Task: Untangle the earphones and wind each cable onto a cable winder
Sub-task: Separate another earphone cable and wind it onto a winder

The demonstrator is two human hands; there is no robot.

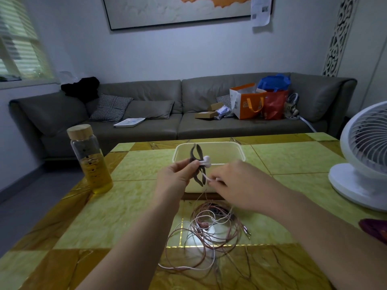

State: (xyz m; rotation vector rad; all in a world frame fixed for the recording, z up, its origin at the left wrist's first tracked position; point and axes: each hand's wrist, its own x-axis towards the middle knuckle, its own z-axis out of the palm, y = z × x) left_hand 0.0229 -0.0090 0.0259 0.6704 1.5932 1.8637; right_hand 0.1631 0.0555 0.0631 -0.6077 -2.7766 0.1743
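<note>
My left hand (pixel 176 176) pinches a dark grey bone-shaped cable winder (pixel 196 166) upright above the table, with two white earbuds (pixel 205 161) pressed against its middle. My right hand (pixel 234 183) pinches the white cable (pixel 206 176) just below the winder. That cable hangs down into a loose tangle of pink and white earphone cables (pixel 209 233) lying on the table in front of me. A pink earbud (pixel 203 225) sits in the tangle, and metal jack plugs (pixel 247 231) lie at its right side.
A cream plastic tub (pixel 236 149) stands just behind my hands. A glass bottle of yellow liquid (pixel 90 160) with a wooden lid is at the left. A white fan (pixel 364 160) stands at the right edge, a dark red object (pixel 374 229) below it. Beyond the table is a grey sofa (pixel 146 122).
</note>
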